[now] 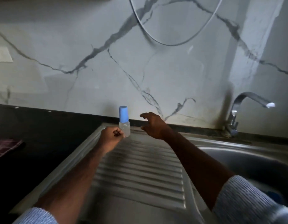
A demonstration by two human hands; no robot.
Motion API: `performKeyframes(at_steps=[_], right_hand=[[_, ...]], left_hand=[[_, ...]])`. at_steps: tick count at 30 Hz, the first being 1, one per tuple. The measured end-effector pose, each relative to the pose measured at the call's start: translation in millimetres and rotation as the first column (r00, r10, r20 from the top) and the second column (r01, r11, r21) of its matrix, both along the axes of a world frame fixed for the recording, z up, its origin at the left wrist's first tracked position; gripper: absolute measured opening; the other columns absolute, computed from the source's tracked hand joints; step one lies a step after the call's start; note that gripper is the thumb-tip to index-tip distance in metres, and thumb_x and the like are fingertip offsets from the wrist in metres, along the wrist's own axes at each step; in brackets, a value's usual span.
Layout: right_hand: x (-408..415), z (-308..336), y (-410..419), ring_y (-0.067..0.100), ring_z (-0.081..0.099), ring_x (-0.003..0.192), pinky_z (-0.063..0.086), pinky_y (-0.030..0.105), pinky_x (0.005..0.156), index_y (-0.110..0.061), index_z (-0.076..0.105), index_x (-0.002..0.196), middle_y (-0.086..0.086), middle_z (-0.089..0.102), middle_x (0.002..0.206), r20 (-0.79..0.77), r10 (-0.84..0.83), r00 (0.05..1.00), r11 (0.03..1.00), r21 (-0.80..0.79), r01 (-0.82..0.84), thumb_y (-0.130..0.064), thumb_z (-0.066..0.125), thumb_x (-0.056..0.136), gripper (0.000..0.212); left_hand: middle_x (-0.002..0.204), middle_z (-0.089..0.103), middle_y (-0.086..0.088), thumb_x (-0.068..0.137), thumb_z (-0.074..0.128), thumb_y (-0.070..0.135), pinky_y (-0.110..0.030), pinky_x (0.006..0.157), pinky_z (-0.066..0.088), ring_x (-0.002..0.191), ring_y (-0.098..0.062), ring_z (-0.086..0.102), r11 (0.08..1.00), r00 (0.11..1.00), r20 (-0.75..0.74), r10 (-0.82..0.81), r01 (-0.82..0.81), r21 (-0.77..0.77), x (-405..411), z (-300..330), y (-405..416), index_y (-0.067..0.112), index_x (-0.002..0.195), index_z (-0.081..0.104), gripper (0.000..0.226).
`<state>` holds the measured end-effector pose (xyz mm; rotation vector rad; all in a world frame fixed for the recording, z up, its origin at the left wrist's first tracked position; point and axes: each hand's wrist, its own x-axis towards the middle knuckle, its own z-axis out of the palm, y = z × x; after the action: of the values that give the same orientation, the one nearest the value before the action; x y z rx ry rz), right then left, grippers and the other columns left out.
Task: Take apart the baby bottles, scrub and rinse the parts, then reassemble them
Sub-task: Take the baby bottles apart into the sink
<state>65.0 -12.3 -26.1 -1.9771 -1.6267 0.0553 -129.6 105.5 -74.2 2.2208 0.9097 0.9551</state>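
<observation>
The clear base of 1 baby bottle is gripped by the curled left hand, seemingly to steady it upright on the draining board. The right hand is held spread and empty just beside the blue cap, probably so that the cap can be twisted off.

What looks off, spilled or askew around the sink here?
Nothing stands out. The baby bottle stands upright with its blue cap on at the back of the drainboard; no spill shows. The left hand is curled beside it, the right hand open nearby.
</observation>
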Motion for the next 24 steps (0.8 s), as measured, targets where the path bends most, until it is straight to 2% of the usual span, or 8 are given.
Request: performKeyframes(at_steps=[3,7,9,11,14,18,20,24], right_hand=[[-14,14,42,0.032,0.044,0.136,0.035,0.036,0.112,-0.012,0.037,0.153,0.017,0.043,0.149,0.048,0.006,0.999,0.997,-0.073,-0.002,-0.024,0.069,0.094,0.068],[-30,28,82,0.037,0.041,0.138,0.034,0.040,0.112,-0.016,0.022,0.160,0.020,0.031,0.155,0.056,0.020,0.998,0.995,-0.097,-0.014,-0.031,0.064,0.097,0.077],[-36,26,94,0.041,0.043,0.136,0.039,0.044,0.109,-0.018,0.024,0.158,0.021,0.028,0.156,0.098,0.004,0.995,0.992,-0.126,0.008,-0.036,0.065,0.095,0.078],[-38,20,98,0.043,0.054,0.121,0.046,0.042,0.093,-0.016,0.038,0.148,0.020,0.045,0.140,0.104,-0.001,0.995,0.995,-0.096,0.011,-0.036,0.069,0.092,0.068],[-36,18,82,0.037,0.060,0.092,0.041,0.035,0.072,-0.015,0.044,0.120,0.015,0.060,0.106,0.056,-0.052,0.997,0.998,0.035,0.050,-0.028,0.073,0.086,0.046],[-25,10,32,0.029,0.058,0.076,0.044,0.032,0.063,-0.024,0.045,0.110,0.011,0.061,0.092,-0.160,-0.088,0.983,0.978,0.172,0.115,-0.032,0.075,0.082,0.042],[-15,0,-4,0.026,0.064,0.075,0.054,0.036,0.061,-0.023,0.052,0.110,0.008,0.064,0.090,-0.296,-0.046,0.954,0.951,0.280,0.132,-0.030,0.079,0.082,0.039],[6,-14,-96,0.018,0.070,0.077,0.063,0.038,0.064,-0.006,0.063,0.106,0.010,0.068,0.094,-0.631,0.100,0.769,0.928,0.339,0.158,-0.010,0.077,0.088,0.024]], left_hand=[[0.081,0.073,-0.005,0.078,0.077,0.001,-0.027,0.075,0.052,0.075,-0.014,0.067,1.000,1.000,0.002,0.010,-0.010,-0.013,-9,8,14,0.004,0.085,0.074,0.008],[0.083,0.071,-0.003,0.079,0.078,0.001,-0.023,0.073,0.051,0.076,-0.013,0.065,0.998,1.000,0.024,0.003,-0.001,-0.064,-19,16,21,0.005,0.091,0.072,0.014],[0.085,0.072,-0.006,0.080,0.077,0.000,-0.022,0.072,0.051,0.077,-0.013,0.066,0.996,0.999,0.032,-0.019,0.022,-0.089,-26,15,20,0.003,0.094,0.071,0.016],[0.089,0.072,-0.006,0.081,0.078,0.002,-0.018,0.072,0.050,0.082,-0.012,0.067,0.993,0.999,0.027,-0.044,0.047,-0.113,-31,12,20,0.003,0.099,0.070,0.019],[0.099,0.069,-0.003,0.082,0.080,0.012,-0.017,0.075,0.048,0.091,-0.009,0.065,0.992,0.998,0.025,-0.064,0.066,-0.103,-31,9,18,0.010,0.101,0.070,0.022],[0.116,0.064,0.006,0.081,0.081,0.027,-0.026,0.090,0.045,0.107,-0.007,0.058,0.993,0.990,0.086,-0.114,0.111,0.032,-7,4,-2,0.020,0.119,0.065,0.042],[0.126,0.061,0.007,0.079,0.080,0.037,-0.024,0.093,0.044,0.113,-0.006,0.056,0.981,0.980,0.104,-0.171,0.160,0.106,10,5,-22,0.024,0.128,0.060,0.054],[0.121,0.064,0.010,0.080,0.080,0.039,-0.024,0.089,0.047,0.108,-0.006,0.060,0.928,0.937,-0.008,-0.350,0.348,0.133,52,11,-78,0.023,0.130,0.060,0.056]])
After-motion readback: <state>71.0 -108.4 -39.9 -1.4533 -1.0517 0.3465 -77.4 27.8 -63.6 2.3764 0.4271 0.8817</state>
